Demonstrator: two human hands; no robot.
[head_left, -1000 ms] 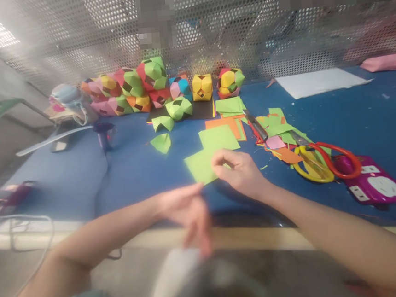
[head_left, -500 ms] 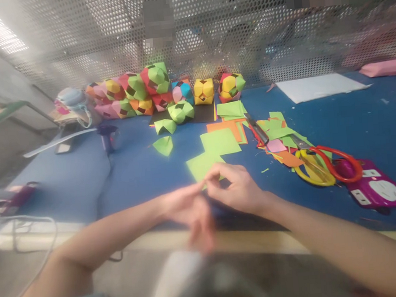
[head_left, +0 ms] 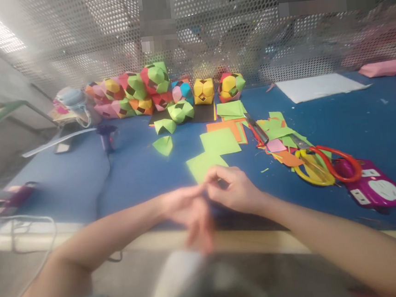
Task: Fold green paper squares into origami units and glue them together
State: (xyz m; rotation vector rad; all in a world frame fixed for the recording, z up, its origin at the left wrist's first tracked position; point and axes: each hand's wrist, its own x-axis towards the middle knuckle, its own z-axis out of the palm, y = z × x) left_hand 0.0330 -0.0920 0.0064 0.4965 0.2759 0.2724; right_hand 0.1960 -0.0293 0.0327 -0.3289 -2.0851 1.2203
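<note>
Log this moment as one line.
right hand: fingers curled | left hand: blurred, at right fingertips | held item: unclear | nearest: green sheet | behind: paper balls

A pink case (head_left: 383,68) lies far right, near a white sheet (head_left: 320,87). A perforated screen (head_left: 205,41) (grey) stands along the far side.

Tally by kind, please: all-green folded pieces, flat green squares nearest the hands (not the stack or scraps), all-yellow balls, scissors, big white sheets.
All-green folded pieces: 3
Flat green squares: 2
All-yellow ball: 1
Scissors: 1
White sheet: 1
Total: 8
</note>
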